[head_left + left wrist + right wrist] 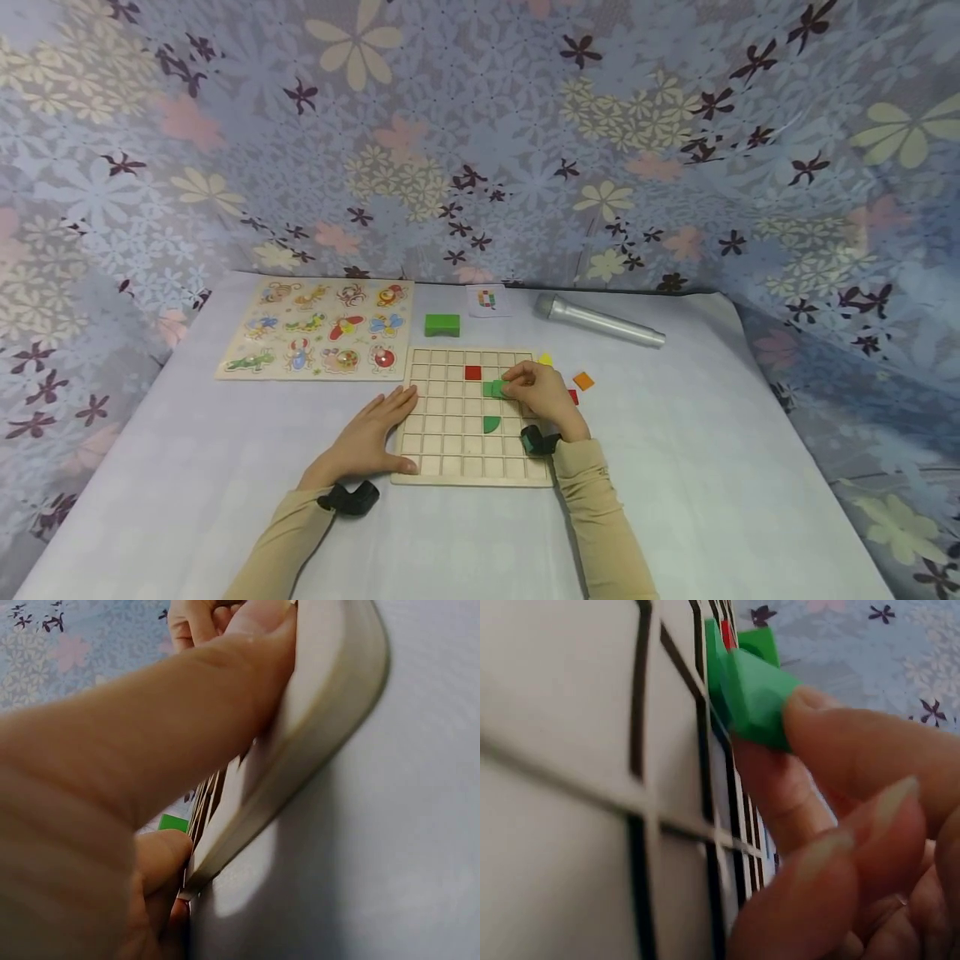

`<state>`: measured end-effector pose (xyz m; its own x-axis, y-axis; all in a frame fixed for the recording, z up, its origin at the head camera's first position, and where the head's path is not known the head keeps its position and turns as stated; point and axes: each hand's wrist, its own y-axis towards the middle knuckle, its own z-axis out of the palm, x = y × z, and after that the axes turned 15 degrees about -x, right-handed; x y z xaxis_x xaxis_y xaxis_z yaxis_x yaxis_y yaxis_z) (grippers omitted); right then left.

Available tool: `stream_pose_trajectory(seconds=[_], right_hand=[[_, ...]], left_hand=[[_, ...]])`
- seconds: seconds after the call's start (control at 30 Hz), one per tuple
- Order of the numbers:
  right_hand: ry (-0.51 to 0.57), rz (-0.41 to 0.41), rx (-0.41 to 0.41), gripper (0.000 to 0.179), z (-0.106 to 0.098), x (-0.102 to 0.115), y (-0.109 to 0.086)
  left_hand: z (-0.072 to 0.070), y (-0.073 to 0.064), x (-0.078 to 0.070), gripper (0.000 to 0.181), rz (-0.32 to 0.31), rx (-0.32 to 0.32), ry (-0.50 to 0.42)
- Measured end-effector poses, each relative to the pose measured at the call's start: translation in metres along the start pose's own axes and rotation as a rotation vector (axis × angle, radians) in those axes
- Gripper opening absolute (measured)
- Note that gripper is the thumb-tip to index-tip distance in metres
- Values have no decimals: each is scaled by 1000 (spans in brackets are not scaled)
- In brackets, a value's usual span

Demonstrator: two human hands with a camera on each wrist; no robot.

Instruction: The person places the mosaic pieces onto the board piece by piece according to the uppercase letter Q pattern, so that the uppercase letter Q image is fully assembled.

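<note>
A wooden grid board (pixel 472 481) lies on the table. My right hand (pixel 543 393) pinches a green tile (pixel 761 701) between thumb and index finger, tilted over the grid. Just beyond it a second green tile (pixel 714 667) sits in a cell, partly covered by the held one. One red square (pixel 472 372) fills a cell farther up, and a green quarter-circle tile (pixel 491 425) lies nearer me. Fingers spread, my left hand (pixel 365 437) rests on the board's left edge; its thumb (pixel 247 667) presses the near corner of the rim.
An insect picture puzzle (pixel 318 329) lies at the back left. Behind the grid are a green block (pixel 442 326) and a small pattern card (pixel 488 301). A silver microphone (pixel 603 322) lies back right. Yellow (pixel 546 359), orange (pixel 583 381) and red (pixel 574 397) pieces lie right of the board.
</note>
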<state>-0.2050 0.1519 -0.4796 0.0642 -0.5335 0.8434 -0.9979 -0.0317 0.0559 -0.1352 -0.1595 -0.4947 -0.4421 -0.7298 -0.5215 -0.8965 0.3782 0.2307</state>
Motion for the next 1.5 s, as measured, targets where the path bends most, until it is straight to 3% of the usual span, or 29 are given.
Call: stream_pose_trajectory(seconds=[0.3, 0.47, 0.67, 0.83, 0.97, 1.03, 1.13, 1.23, 1.5], right_hand=[[-46, -77, 106, 9, 6, 4, -5], [-116, -89, 108, 5, 10, 4, -7], [-38, -74, 88, 16, -6, 2, -9], [77, 48, -26, 30, -40, -16, -14], [96, 190, -118, 38, -70, -36, -25], [89, 240, -121, 42, -83, -46, -34], [72, 244, -38, 46, -97, -59, -46], [65, 185, 76, 49, -101, -67, -53], [141, 43, 207, 57, -85, -63, -52]], left_hand=[[0, 0, 1, 108, -9, 7, -8], [1, 0, 2, 108, -5, 5, -16], [2, 0, 0, 108, 10, 1, -11], [2, 0, -1, 108, 14, 4, -9], [2, 0, -1, 108, 7, 3, -8], [2, -1, 0, 108, 2, 3, -4], [2, -1, 0, 108, -3, 8, -3], [3, -2, 2, 108, -10, 7, -4], [2, -1, 0, 107, -6, 4, -19]])
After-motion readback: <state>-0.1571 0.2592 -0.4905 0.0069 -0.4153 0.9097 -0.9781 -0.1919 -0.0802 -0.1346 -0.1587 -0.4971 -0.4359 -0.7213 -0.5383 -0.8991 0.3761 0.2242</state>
